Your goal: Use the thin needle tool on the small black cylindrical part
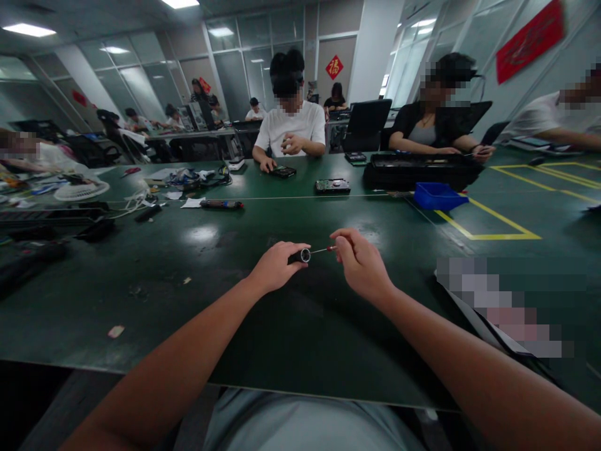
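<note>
My left hand (278, 265) is closed around a small black cylinder (299, 256). Its round end, edged by a pale ring, faces me and to the right; most of its body is hidden by my fingers. In my right hand (360, 260) is a thin screwdriver (331, 248) with a red part at the handle. Its slim metal shaft points left, and the tip is at the ringed end of the cylinder. Whether the tip touches the ring or goes inside it, I cannot tell. Both hands are above the green table (300, 338).
Beyond my hands lie a hard drive (332, 186), a blue bin (439, 196), a long black casing (417, 169) and a dark pen-shaped tool (222, 204). Cables and a white fan-like grille (81, 188) clutter the left. Several people work across the table.
</note>
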Available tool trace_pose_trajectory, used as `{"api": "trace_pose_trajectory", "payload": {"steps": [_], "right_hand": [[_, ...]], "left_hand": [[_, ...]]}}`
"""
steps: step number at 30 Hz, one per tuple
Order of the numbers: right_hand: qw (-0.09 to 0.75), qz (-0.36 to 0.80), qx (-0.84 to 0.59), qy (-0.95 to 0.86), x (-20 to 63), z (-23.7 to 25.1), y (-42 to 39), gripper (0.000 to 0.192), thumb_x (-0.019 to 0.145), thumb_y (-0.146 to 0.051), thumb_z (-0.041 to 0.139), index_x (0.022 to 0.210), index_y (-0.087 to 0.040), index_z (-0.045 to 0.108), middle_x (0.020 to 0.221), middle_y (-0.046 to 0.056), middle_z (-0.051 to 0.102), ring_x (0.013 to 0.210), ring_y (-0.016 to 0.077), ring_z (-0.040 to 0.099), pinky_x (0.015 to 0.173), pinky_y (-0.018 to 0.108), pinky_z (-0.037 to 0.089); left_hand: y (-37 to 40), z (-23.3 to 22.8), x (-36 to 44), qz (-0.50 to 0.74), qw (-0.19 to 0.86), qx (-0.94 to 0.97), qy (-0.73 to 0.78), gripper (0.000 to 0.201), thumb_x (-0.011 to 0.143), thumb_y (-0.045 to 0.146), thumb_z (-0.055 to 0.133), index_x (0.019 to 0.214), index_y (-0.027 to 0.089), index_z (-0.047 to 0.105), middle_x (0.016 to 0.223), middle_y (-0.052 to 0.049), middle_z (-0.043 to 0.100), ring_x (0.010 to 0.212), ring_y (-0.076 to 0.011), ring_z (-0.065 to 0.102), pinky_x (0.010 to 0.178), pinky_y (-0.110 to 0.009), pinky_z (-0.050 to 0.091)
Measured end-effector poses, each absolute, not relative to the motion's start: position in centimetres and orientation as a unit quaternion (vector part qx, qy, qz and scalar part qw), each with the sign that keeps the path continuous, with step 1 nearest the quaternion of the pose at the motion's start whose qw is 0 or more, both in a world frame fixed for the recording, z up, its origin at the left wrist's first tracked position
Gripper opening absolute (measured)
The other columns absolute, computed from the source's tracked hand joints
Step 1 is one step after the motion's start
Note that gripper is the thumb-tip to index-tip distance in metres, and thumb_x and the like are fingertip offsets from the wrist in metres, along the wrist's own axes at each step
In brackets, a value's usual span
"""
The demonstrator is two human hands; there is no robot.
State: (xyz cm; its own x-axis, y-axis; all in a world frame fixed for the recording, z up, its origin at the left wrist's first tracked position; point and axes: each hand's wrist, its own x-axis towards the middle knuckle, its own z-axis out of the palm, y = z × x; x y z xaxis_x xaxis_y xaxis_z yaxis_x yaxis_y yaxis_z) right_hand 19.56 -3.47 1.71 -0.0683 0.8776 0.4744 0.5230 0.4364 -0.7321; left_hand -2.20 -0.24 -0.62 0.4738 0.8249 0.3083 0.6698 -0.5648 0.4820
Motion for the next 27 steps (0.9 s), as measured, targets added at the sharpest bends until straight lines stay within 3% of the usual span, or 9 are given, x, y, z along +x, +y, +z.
{"api": "trace_pose_trajectory", "payload": {"steps": [4,8,12,16,27], "right_hand": [[0.524,0.269,-0.464,-0.661,19.5,0.9,-3.0,0.022,0.095,-0.034,0.047,0.112,-0.022,0.056,0.084,0.003,0.065,0.077,0.0191,0.063,0.073,0.037,0.048],[0.599,0.417,-0.41,-0.548,19.3,0.4,-2.2,0.024,0.091,-0.045,0.055,0.099,-0.022,0.059,0.087,0.004,0.064,0.078,0.0184,0.063,0.079,0.04,0.055],[0.599,0.507,-0.412,-0.463,19.5,0.0,-1.2,0.029,0.089,-0.052,0.054,0.086,-0.023,0.058,0.075,0.002,0.059,0.068,0.0176,0.06,0.075,0.04,0.059],[0.588,0.47,-0.462,-0.469,19.8,-0.7,-0.5,0.029,0.09,-0.052,0.053,0.084,-0.024,0.055,0.072,0.002,0.058,0.065,0.0173,0.059,0.069,0.038,0.06],[0.601,0.417,-0.442,-0.52,19.4,-0.7,-1.1,0.029,0.09,-0.049,0.058,0.094,-0.02,0.059,0.085,0.003,0.066,0.075,0.016,0.065,0.076,0.037,0.059]], "left_hand": [[-0.1,-0.6,-2.3,0.293,0.161,0.82,0.465,0.043,0.087,0.028,0.071,0.13,0.025,0.063,0.125,-0.005,0.068,0.112,-0.0242,0.062,0.102,-0.042,0.045],[-0.2,-0.2,-2.3,0.322,0.157,0.82,0.447,0.043,0.088,0.026,0.07,0.13,0.025,0.063,0.124,-0.005,0.068,0.113,-0.0227,0.061,0.102,-0.041,0.045],[-0.1,0.3,-2.3,0.296,0.134,0.86,0.394,0.038,0.091,0.023,0.065,0.13,0.026,0.063,0.127,-0.004,0.067,0.117,-0.0211,0.058,0.105,-0.041,0.043],[0.2,0.2,-2.4,0.246,0.124,0.864,0.422,0.039,0.092,0.026,0.065,0.13,0.026,0.062,0.124,-0.005,0.068,0.113,-0.0229,0.059,0.102,-0.042,0.043],[-0.2,-0.3,-2.1,0.261,0.155,0.841,0.449,0.043,0.09,0.027,0.068,0.132,0.024,0.062,0.126,-0.005,0.068,0.114,-0.0235,0.059,0.101,-0.04,0.045]]}}
